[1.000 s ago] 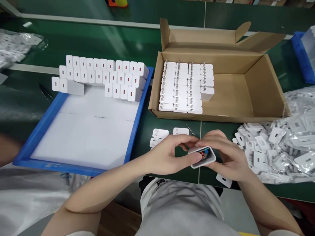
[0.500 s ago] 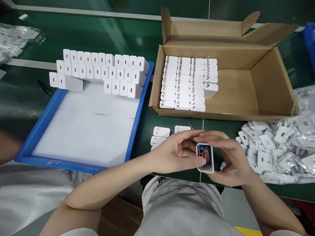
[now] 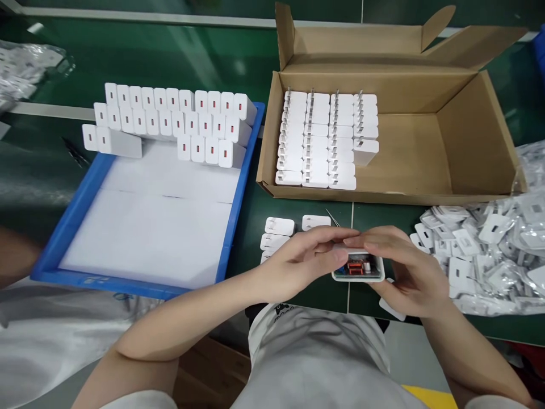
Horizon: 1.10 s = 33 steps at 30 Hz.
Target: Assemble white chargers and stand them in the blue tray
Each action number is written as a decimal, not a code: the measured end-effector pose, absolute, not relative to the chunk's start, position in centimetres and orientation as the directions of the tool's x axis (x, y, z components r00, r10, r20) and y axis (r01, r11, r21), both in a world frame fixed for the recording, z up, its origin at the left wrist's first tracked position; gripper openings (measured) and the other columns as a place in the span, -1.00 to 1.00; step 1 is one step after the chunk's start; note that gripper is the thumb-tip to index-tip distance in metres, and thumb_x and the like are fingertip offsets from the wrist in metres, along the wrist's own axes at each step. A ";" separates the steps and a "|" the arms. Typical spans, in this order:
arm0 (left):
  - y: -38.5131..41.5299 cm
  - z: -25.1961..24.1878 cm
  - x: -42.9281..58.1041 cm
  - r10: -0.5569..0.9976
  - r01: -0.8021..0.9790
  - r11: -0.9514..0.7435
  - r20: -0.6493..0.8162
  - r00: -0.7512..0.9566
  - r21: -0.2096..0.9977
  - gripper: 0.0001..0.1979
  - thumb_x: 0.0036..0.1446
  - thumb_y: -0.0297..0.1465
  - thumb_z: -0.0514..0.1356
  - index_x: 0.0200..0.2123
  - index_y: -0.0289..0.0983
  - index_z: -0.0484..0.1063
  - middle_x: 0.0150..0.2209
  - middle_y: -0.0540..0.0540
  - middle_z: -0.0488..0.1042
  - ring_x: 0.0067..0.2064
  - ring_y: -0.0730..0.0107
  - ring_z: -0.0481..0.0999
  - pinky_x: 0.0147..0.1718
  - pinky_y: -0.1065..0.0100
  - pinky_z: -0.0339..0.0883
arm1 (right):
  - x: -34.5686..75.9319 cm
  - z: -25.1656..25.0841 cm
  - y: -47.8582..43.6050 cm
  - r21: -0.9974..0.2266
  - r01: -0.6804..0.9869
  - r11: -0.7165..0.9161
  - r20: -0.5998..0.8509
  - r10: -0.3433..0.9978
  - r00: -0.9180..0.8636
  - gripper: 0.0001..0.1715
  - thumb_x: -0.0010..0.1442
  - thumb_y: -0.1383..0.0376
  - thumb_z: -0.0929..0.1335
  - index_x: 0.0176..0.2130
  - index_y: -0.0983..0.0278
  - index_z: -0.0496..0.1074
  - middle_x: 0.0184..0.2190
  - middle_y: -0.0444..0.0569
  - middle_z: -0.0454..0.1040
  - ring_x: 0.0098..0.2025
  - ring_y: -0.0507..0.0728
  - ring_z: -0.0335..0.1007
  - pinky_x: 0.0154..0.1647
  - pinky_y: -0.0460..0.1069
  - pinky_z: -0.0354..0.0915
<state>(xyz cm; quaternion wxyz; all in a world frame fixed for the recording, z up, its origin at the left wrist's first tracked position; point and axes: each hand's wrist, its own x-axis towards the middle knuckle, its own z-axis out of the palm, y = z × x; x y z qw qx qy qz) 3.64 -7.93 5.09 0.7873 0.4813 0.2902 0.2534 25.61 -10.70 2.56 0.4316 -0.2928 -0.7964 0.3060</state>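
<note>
Both my hands hold one white charger shell just above the near edge of the green table. Its open end faces me and shows a circuit board with red and blue parts inside. My left hand pinches its left side with fingers curled. My right hand cups it from the right and below, fingers laid over its top. A few white charger parts lie flat on the table just left of my hands.
A blue tray with a white liner holds rows of standing white chargers at its far end. An open cardboard box holds rows of chargers. A heap of white end caps in plastic lies at right.
The charger shell turned in my hands from upright to lying sideways, its open end still toward me. Both hands stayed in place near the table's front edge.
</note>
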 end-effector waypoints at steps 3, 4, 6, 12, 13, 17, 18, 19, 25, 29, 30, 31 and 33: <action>-7.9 4.9 3.7 0.731 -0.142 0.278 -0.113 0.673 0.950 -0.62 0.29 -0.33 0.15 0.10 -0.42 0.39 -0.04 -0.27 0.45 -0.05 0.28 0.47 -0.11 0.34 0.41 | 25.7 2.5 -10.7 -0.689 0.211 0.693 0.552 0.691 -0.467 -0.29 0.15 0.54 0.33 0.23 0.14 0.24 0.02 0.09 0.48 0.02 0.26 0.44 -0.05 0.20 0.40; -8.0 4.8 3.8 0.743 -0.158 0.239 -0.076 0.665 0.958 -0.63 0.29 -0.35 0.15 0.09 -0.42 0.39 -0.05 -0.27 0.44 -0.07 0.29 0.47 -0.12 0.34 0.42 | 25.7 2.5 -10.8 -0.661 0.237 0.712 0.560 0.679 -0.475 -0.34 0.15 0.53 0.32 0.20 0.14 0.27 0.05 0.09 0.46 0.03 0.26 0.44 -0.06 0.21 0.41; -8.0 4.6 3.9 0.763 -0.187 0.176 -0.014 0.647 0.967 -0.64 0.28 -0.37 0.15 0.10 -0.40 0.39 -0.08 -0.26 0.42 -0.10 0.31 0.47 -0.15 0.35 0.43 | 25.6 2.5 -10.9 -0.605 0.303 0.736 0.569 0.666 -0.483 -0.44 0.16 0.51 0.30 0.12 0.15 0.33 0.06 0.10 0.43 0.04 0.26 0.43 -0.08 0.20 0.42; -8.0 4.3 4.0 0.789 -0.145 0.066 0.038 0.613 0.987 -0.68 0.22 -0.38 0.21 0.02 -0.36 0.45 -0.14 -0.21 0.41 -0.11 0.32 0.47 -0.19 0.36 0.47 | 24.8 3.0 -11.2 -0.512 0.417 0.751 0.615 0.659 -0.432 -0.56 0.15 0.51 0.37 0.03 0.26 0.39 -0.05 0.14 0.46 0.01 0.26 0.43 -0.08 0.17 0.43; -8.0 4.3 4.0 0.790 -0.124 0.059 0.030 0.612 0.990 -0.68 0.22 -0.38 0.22 0.02 -0.36 0.46 -0.15 -0.21 0.41 -0.11 0.32 0.47 -0.18 0.36 0.48 | 24.8 3.1 -11.2 -0.510 0.427 0.747 0.612 0.664 -0.430 -0.57 0.15 0.51 0.37 0.02 0.28 0.39 -0.05 0.15 0.47 0.01 0.27 0.43 -0.08 0.17 0.43; -8.1 4.2 4.0 0.794 -0.091 0.045 0.020 0.607 0.995 -0.66 0.21 -0.37 0.23 0.02 -0.40 0.46 -0.15 -0.21 0.41 -0.12 0.33 0.47 -0.15 0.34 0.49 | 24.7 3.1 -11.4 -0.500 0.458 0.735 0.595 0.676 -0.435 -0.63 0.19 0.49 0.36 0.00 0.27 0.41 -0.06 0.13 0.49 -0.01 0.27 0.43 -0.10 0.18 0.43; -8.1 4.2 4.0 0.796 -0.088 0.053 0.011 0.606 0.995 -0.66 0.20 -0.37 0.24 0.01 -0.40 0.46 -0.16 -0.21 0.41 -0.12 0.33 0.48 -0.15 0.34 0.49 | 24.7 3.1 -11.5 -0.491 0.462 0.738 0.599 0.672 -0.437 -0.65 0.20 0.48 0.35 -0.01 0.25 0.41 -0.07 0.12 0.50 -0.02 0.27 0.44 -0.12 0.18 0.43; -8.1 4.2 4.0 0.797 -0.085 0.067 -0.002 0.603 0.994 -0.66 0.19 -0.36 0.24 0.00 -0.40 0.47 -0.17 -0.20 0.41 -0.14 0.33 0.49 -0.16 0.35 0.49 | 24.7 3.0 -11.5 -0.482 0.464 0.743 0.606 0.665 -0.437 -0.67 0.21 0.46 0.35 -0.02 0.23 0.41 -0.08 0.10 0.51 -0.04 0.26 0.44 -0.14 0.18 0.44; -8.1 4.3 4.3 0.792 -0.103 0.145 -0.053 0.608 0.984 -0.69 0.18 -0.35 0.26 -0.03 -0.38 0.49 -0.20 -0.16 0.41 -0.19 0.40 0.48 -0.21 0.41 0.49 | 24.6 2.4 -11.5 -0.465 0.444 0.766 0.647 0.637 -0.419 -0.70 0.23 0.44 0.34 -0.02 0.25 0.41 -0.12 0.10 0.53 -0.06 0.26 0.46 -0.14 0.19 0.44; -8.1 4.2 4.3 0.779 -0.149 0.191 -0.057 0.625 0.970 -0.73 0.21 -0.36 0.22 -0.05 -0.35 0.49 -0.21 -0.15 0.41 -0.19 0.39 0.47 -0.18 0.39 0.47 | 24.7 2.4 -11.5 -0.526 0.407 0.747 0.616 0.664 -0.423 -0.56 0.18 0.49 0.37 0.05 0.23 0.40 -0.08 0.10 0.53 -0.02 0.27 0.47 -0.11 0.19 0.45; -8.1 4.3 4.2 0.768 -0.168 0.220 -0.064 0.637 0.961 -0.74 0.22 -0.35 0.22 -0.05 -0.34 0.49 -0.19 -0.15 0.42 -0.19 0.39 0.47 -0.18 0.39 0.46 | 24.8 2.4 -11.5 -0.567 0.373 0.734 0.613 0.679 -0.404 -0.46 0.15 0.50 0.39 0.11 0.20 0.37 -0.05 0.09 0.52 -0.01 0.27 0.48 -0.12 0.19 0.46; -8.1 4.4 4.2 0.753 -0.184 0.257 -0.078 0.653 0.949 -0.74 0.23 -0.34 0.21 -0.05 -0.34 0.48 -0.18 -0.16 0.43 -0.18 0.38 0.47 -0.17 0.38 0.45 | 24.8 2.5 -11.4 -0.616 0.323 0.719 0.613 0.694 -0.377 -0.34 0.12 0.51 0.41 0.17 0.17 0.32 -0.01 0.08 0.51 -0.01 0.27 0.48 -0.12 0.19 0.47; -7.9 4.6 4.1 0.718 -0.201 0.341 -0.116 0.686 0.918 -0.72 0.23 -0.31 0.21 -0.04 -0.33 0.46 -0.15 -0.17 0.45 -0.15 0.37 0.48 -0.16 0.39 0.43 | 25.0 2.6 -11.3 -0.702 0.205 0.682 0.612 0.725 -0.318 -0.14 0.06 0.55 0.43 0.27 0.12 0.22 0.04 0.07 0.50 -0.02 0.28 0.49 -0.14 0.21 0.48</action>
